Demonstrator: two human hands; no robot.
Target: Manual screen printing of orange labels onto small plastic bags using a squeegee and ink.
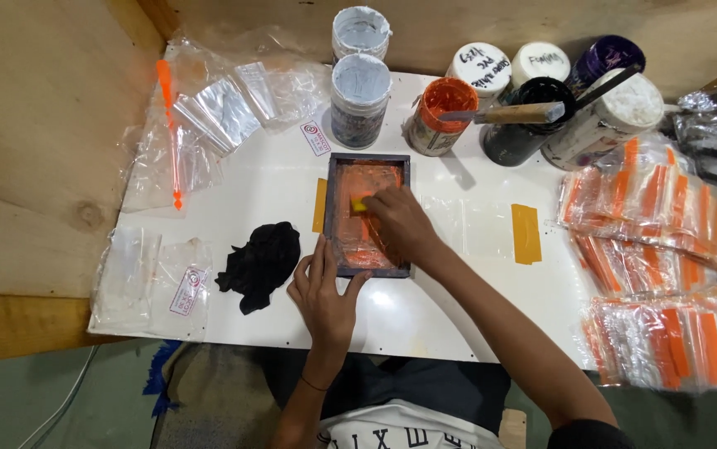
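Note:
A small dark-framed printing screen (333, 179), smeared with orange ink, lies flat on the white board (425, 299). My right hand (401, 223) is inside the frame, fingers closed on a small yellow scraper (360, 203) pressed to the mesh. My left hand (322, 293) rests flat at the frame's near left corner, thumb and fingers spread against its edge, holding nothing. A clear plastic bag (470, 220) lies under and to the right of the frame.
A crumpled black rag (263, 262) lies left of the frame. Several ink tubs stand at the back, an open orange one (441, 112) with a wooden-handled spatula (512, 114). Printed orange-striped bags (666, 274) pile on the right; clear bags (217, 108) on the left.

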